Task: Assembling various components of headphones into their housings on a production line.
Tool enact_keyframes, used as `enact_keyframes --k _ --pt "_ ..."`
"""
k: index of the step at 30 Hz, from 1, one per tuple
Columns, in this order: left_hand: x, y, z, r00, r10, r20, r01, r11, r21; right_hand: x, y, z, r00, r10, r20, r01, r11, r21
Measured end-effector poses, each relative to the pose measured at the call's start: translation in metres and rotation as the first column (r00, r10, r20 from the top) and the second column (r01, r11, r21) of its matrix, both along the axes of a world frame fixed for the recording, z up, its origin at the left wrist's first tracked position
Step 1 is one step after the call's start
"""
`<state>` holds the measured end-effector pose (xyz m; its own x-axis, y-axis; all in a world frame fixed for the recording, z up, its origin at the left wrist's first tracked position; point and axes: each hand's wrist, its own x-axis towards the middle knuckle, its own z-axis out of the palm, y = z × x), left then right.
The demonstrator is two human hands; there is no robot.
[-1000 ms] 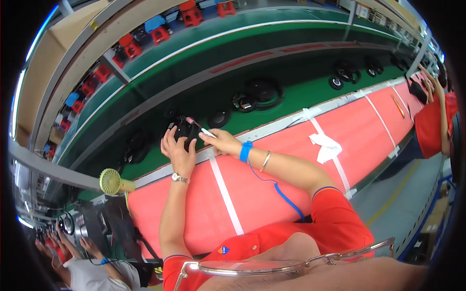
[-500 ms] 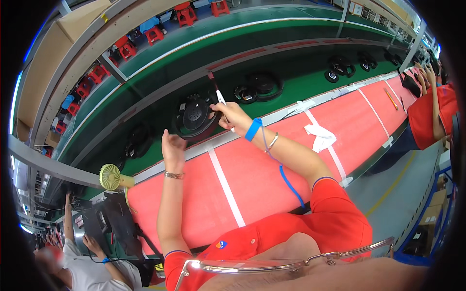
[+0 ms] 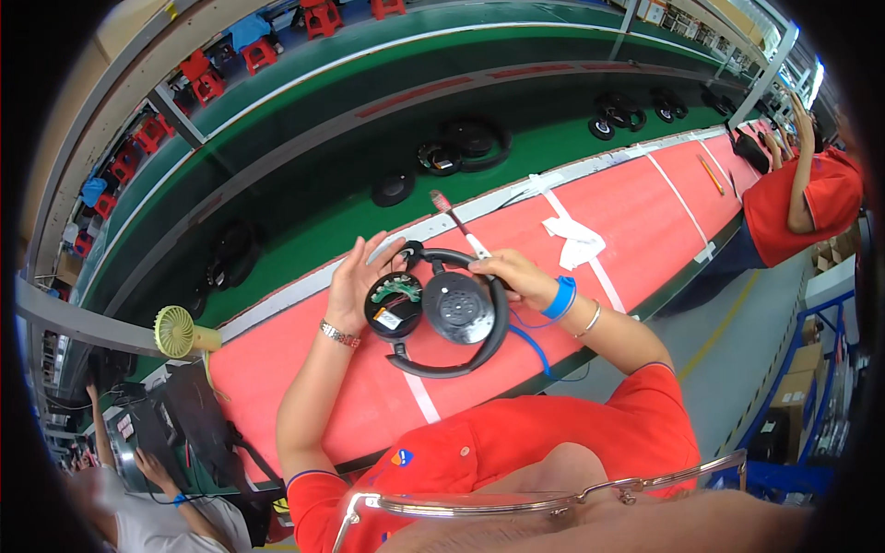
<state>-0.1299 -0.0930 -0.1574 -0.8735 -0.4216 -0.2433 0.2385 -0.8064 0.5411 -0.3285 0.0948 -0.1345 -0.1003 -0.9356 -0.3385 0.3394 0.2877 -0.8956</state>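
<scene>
Fan: small yellow-green desk fan [image 3: 175, 332] at the red bench's [image 3: 645, 198] left end
Belt: green conveyor [image 3: 304, 217] carrying black headphones [image 3: 466, 147] (several, spaced apart)
Cloth: white rag [image 3: 573, 241]
Stools: red [image 3: 205, 76]

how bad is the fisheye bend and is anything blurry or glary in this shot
Head view: strong bend, the red bench and green conveyor curve toward the black rim; the headphones, left hand and right hand are sharp at the centre; the eyeglass frame at the lower edge is close and soft; bright glare at the top right window.
</scene>
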Motion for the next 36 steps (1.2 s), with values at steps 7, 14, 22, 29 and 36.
enact_keyframes --k 7,14,22,29,36 --pt "0.021 0.049 -0.007 0.967 0.148 0.210 0.036 0.731 -0.681 -0.030 0.017 -0.014 1.000 0.016 -0.013 -0.017 0.991 -0.129" --pt "0.007 0.062 0.011 0.959 -0.048 0.279 0.257 -0.267 -0.929 -0.012 0.018 0.000 0.959 0.284 -0.010 -0.283 0.950 -0.130" --pt "0.033 0.076 -0.039 0.767 -0.491 0.412 0.626 0.433 -0.649 0.001 0.027 0.027 0.915 0.400 0.059 -0.384 0.906 -0.178" --pt "0.048 0.084 0.016 0.819 -0.191 0.541 0.555 0.503 -0.662 -0.025 0.020 0.007 0.994 0.109 0.009 -0.108 0.992 -0.069" --pt "0.059 0.055 0.014 0.797 0.351 0.492 0.396 0.310 -0.864 -0.045 -0.018 -0.042 0.996 -0.089 -0.023 0.089 0.996 0.020"
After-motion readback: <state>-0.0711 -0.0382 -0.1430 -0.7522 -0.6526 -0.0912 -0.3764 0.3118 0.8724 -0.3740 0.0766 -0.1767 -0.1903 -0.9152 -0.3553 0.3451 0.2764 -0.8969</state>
